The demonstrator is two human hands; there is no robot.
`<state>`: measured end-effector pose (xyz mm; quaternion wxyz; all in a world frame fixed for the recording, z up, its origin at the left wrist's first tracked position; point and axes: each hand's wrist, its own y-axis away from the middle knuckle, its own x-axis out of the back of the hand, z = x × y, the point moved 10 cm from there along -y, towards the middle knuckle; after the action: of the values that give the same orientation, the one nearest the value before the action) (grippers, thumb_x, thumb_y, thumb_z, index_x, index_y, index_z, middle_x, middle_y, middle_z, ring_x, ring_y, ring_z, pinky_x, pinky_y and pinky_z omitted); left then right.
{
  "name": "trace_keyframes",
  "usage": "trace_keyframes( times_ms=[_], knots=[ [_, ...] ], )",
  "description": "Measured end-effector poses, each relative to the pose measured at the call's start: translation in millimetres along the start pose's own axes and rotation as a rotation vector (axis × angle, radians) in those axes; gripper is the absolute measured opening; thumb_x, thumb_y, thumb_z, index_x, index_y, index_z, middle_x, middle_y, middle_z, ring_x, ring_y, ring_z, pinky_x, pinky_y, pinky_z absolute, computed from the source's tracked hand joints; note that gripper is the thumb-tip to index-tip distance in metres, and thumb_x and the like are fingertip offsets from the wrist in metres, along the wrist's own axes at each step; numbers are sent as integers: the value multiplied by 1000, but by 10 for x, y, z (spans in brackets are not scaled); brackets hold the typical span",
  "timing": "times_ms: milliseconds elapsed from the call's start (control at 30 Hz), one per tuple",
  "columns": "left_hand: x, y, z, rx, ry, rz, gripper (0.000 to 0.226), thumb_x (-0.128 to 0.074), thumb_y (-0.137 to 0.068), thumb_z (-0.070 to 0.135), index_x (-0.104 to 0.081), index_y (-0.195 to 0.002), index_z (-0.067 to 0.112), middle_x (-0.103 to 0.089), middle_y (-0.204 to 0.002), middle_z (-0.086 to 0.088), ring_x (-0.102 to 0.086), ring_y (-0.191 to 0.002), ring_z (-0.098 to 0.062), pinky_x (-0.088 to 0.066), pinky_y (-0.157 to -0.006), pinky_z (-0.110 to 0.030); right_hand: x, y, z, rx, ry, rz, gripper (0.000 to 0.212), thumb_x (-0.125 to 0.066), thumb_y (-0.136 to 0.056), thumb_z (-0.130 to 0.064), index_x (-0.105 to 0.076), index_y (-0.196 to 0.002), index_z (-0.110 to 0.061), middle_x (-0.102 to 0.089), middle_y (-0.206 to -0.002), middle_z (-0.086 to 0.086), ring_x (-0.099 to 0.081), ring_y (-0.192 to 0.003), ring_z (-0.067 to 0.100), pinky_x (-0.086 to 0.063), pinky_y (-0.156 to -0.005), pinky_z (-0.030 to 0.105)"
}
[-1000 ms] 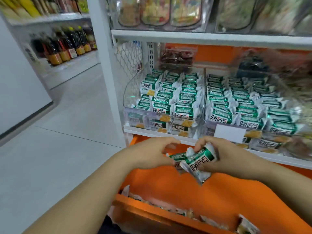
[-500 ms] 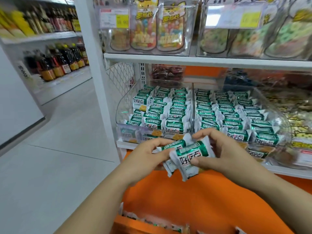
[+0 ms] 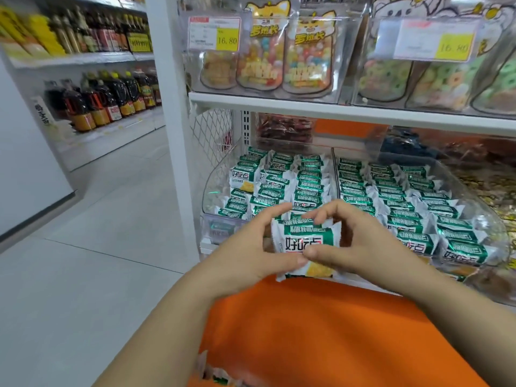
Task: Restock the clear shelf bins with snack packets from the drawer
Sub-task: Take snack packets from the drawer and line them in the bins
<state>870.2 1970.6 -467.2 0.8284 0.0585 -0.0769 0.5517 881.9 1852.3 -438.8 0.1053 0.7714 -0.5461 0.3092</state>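
- At centre frame, just in front of the shelf's lower tier, a small stack of green-and-white snack packets was held between the left hand and the right hand.
- Grip: both thumbs pressed on the front packet's face while the fingers reached over the top edge of the stack. It was a narrow two-handed pinch around the stack, not an open carry.
- Destination: the left clear bin, directly behind the hands, had gaps in its leftmost row. The right clear bin, at right of centre, looked packed in neat overlapping rows.
- Source: only a sliver of the drawer showed at the bottom edge, below the orange panel.
- Technique, as judged: the stack should be kept squared, with every printed face turned the same way, before it goes over the bin's front lip.
- It should be lowered into a sparse row at the same slant as its neighbours, and the thumbs released last so the packets do not fan out.
- Risk, as judged: the glossy wrappers probably slide on one another, so a loose pinch could spill the rear packets. Too hard a squeeze might crush what is inside.
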Motion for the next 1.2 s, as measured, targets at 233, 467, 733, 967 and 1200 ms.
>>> trace_keyframes(
  times_ms=[233, 467, 733, 967, 1200],
  knots=[
    [650, 23, -35, -40, 26, 148, 82, -77, -73, 12, -35, -139, 39, -62, -116, 11, -66, -97, 0, -55, -77, -21, -377, -589, -436, 116, 434, -297, 86, -76, -71, -49, -24, -140, -51, -45, -123, -24, -47, -103, -12, -38, -78, 0],
    [1346, 47, -80, -83, 28, 597, 49, -61, -91, 22, -43, -135, 32, -52, -114, 19, -54, -87, 11, -45, -69, -11, -429, -1279, -596, 237, 468, -68, 74, -78, -76, -36, -42, -140, -24, -51, -135, -6, -45, -112, -1, -32, -79, 0],
    [1362, -150, -513, 180, -514, 492, 54, -51, -97, 23, -32, -147, 23, -27, -153, -2, -36, -135, -20, -31, -106, -28, -388, -1939, -200, 70, 223, 219, 68, -75, -81, -28, -41, -137, -12, -56, -127, 2, -53, -109, 14, -37, -86, 20],
    [1399, -171, -682, 254, -495, 410, 51, -49, -99, 27, -33, -147, 20, -43, -146, -7, -46, -127, -21, -39, -95, -25, -564, -2085, 133, -65, 323, 104, 74, -72, -84, -28, -32, -144, -8, -50, -137, 8, -51, -116, 20, -36, -85, 22],
    [1410, -165, -689, 254, -484, 435, 50, -49, -99, 26, -34, -146, 21, -49, -141, -7, -54, -113, -18, -41, -81, -21, -719, -2116, 135, -60, 681, -99, 78, -74, -82, -28, -33, -145, -9, -39, -148, 10, -41, -132, 27, -34, -106, 33]
  ],
)
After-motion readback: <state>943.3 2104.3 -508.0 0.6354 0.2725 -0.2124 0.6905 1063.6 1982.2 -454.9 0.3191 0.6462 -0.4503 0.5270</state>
